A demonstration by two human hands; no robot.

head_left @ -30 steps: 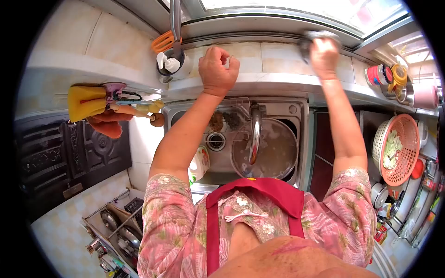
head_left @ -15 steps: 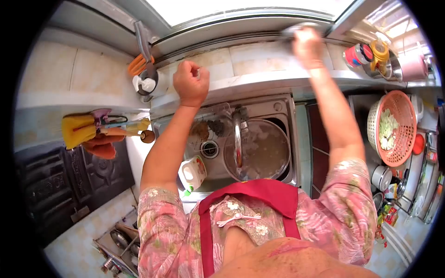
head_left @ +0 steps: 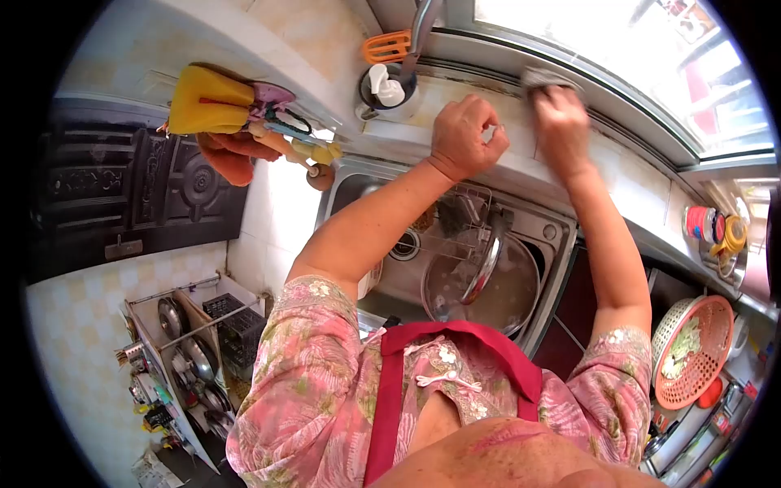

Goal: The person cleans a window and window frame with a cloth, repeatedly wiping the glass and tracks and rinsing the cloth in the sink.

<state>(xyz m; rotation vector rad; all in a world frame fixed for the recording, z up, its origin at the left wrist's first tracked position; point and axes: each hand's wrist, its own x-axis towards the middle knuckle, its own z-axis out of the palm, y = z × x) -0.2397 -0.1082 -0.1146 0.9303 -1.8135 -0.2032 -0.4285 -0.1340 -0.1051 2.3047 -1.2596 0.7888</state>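
My right hand (head_left: 561, 130) presses a greyish cloth (head_left: 547, 78) against the lower window track (head_left: 606, 114) behind the sink; its fingers are closed on the cloth and slightly blurred. My left hand (head_left: 469, 137) hovers near the tiled sill (head_left: 511, 101), curled into a loose fist, and no object shows in it. Below my forearms lies a steel sink (head_left: 557, 272). Inside it stands a round basin (head_left: 521, 281) of cloudy water, partly covered by the curved faucet (head_left: 490, 260). A wire rack (head_left: 476, 195) sits beside the faucet, partly behind my left arm.
On the sill's left stand a white pump bottle (head_left: 389, 88) and an orange slotted utensil (head_left: 386, 47). A yellow cloth item (head_left: 210, 102) hangs on the left wall. At right are a red-labelled jar (head_left: 701, 223) and a pink colander (head_left: 709, 381) beside chopped greens (head_left: 682, 348).
The view has turned, so the room appears shifted. My right hand and the cloth have moved left along the window track, closer to my left hand. My left hand stays curled.
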